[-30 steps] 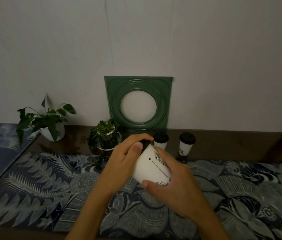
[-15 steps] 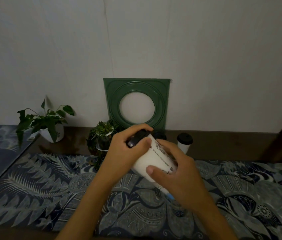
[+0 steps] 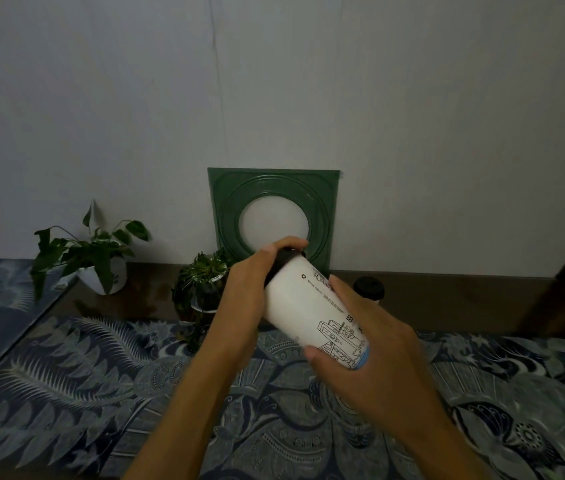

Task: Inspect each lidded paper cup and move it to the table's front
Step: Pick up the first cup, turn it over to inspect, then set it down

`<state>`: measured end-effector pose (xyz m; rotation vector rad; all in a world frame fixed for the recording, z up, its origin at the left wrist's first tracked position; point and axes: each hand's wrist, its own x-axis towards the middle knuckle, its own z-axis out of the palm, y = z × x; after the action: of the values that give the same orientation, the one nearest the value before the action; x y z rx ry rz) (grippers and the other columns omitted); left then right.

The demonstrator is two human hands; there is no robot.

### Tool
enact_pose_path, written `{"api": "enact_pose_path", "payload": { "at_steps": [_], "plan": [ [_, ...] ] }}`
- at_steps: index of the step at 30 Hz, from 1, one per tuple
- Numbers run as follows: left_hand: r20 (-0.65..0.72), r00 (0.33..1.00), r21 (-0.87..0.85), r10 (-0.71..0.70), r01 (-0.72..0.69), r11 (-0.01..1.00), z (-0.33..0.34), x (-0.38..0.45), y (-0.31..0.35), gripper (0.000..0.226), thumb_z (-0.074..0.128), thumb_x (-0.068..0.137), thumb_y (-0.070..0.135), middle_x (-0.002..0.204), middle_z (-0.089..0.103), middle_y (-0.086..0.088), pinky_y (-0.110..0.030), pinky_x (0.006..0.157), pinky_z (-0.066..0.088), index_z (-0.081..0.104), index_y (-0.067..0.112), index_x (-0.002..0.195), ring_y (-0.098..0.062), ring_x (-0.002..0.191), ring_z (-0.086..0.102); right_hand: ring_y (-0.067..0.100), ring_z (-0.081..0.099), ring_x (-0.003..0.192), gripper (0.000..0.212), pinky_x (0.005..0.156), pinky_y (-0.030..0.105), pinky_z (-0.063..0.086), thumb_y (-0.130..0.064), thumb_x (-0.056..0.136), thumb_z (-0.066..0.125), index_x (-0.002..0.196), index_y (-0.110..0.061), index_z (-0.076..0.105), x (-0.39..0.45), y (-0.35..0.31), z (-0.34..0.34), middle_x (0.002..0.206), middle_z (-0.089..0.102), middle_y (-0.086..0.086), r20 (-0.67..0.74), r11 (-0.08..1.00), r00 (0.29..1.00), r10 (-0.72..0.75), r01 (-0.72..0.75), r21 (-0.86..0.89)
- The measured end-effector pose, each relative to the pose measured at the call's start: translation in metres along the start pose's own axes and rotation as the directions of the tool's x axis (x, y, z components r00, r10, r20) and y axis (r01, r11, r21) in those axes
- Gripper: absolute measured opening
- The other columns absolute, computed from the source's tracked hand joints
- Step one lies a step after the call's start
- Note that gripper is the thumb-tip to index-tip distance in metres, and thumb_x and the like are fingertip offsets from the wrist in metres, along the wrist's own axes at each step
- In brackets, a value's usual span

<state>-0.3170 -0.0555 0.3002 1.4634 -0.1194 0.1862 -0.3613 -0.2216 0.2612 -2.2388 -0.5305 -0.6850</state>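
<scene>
I hold a white paper cup (image 3: 303, 306) with a black lid and printed line drawings tilted in the air above the patterned cloth. My left hand (image 3: 253, 289) grips its lid end, fingers curled over the black lid. My right hand (image 3: 374, 355) grips its base end, thumb across the printed side. Behind my right hand, at the back of the table, a second lidded cup (image 3: 369, 288) shows only its black lid. Any other cup is hidden behind the held one.
A green square frame (image 3: 272, 216) with a round hole leans on the wall. A small plant in a glass pot (image 3: 203, 282) stands just left of my left hand; a leafy plant in a white pot (image 3: 99, 261) stands further left. The blue patterned cloth (image 3: 101, 375) covers the table's front.
The held cup has turned in my hands, so more of its printed drawing faces me. One of the back cups has gone out of sight behind it.
</scene>
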Motion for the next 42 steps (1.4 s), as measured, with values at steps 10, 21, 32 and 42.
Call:
{"api": "enact_pose_path", "payload": {
  "at_steps": [10, 21, 32, 42],
  "plan": [
    [0.065, 0.992, 0.070, 0.106, -0.110, 0.991, -0.008, -0.005, -0.015, 0.042, 0.042, 0.080, 0.050, 0.113, 0.075, 0.004, -0.038, 0.097, 0.052, 0.077, 0.037, 0.099, -0.017, 0.107, 0.068, -0.010, 0.059, 0.106, 0.076, 0.077, 0.005, 0.050, -0.056, 0.069, 0.069, 0.138, -0.039, 0.042, -0.010, 0.001, 0.005, 0.121, 0.054, -0.032, 0.088, 0.933, 0.982, 0.169, -0.188, 0.307],
    [0.093, 0.969, 0.044, 0.227, -0.232, 0.972, -0.024, -0.003, -0.010, 0.044, 0.046, 0.093, 0.048, 0.123, 0.073, -0.002, -0.050, 0.103, 0.049, 0.071, 0.025, 0.121, -0.024, 0.118, 0.065, 0.013, 0.072, 0.099, 0.045, 0.067, 0.025, 0.061, -0.043, 0.072, 0.082, 0.112, -0.051, 0.063, -0.002, -0.007, 0.004, 0.107, 0.072, -0.019, 0.348, 0.595, 0.887, 0.305, -0.463, 0.658],
    [0.055, 0.989, 0.050, 0.139, -0.141, 0.989, -0.018, -0.015, -0.004, 0.035, 0.049, 0.091, 0.049, 0.112, 0.077, 0.008, -0.029, 0.090, 0.056, 0.075, 0.032, 0.109, -0.012, 0.107, 0.070, 0.003, 0.060, 0.113, 0.096, 0.093, 0.033, 0.055, -0.070, 0.063, 0.062, 0.149, -0.047, 0.027, -0.011, -0.026, 0.006, 0.135, 0.057, -0.016, 0.230, 0.936, 0.931, 0.283, -0.320, 0.145],
    [0.018, 0.979, -0.152, 0.204, -0.199, 0.968, -0.013, -0.028, 0.007, 0.040, 0.050, 0.087, 0.047, 0.113, 0.075, -0.012, -0.044, 0.090, 0.057, 0.078, 0.022, 0.102, -0.032, 0.107, 0.070, 0.022, 0.074, 0.091, 0.085, 0.068, 0.031, 0.059, -0.056, 0.054, 0.087, 0.130, -0.032, 0.058, -0.012, -0.031, -0.012, 0.118, 0.073, 0.004, 0.514, 0.424, 0.810, 0.282, -0.586, 0.691]
  ]
}}
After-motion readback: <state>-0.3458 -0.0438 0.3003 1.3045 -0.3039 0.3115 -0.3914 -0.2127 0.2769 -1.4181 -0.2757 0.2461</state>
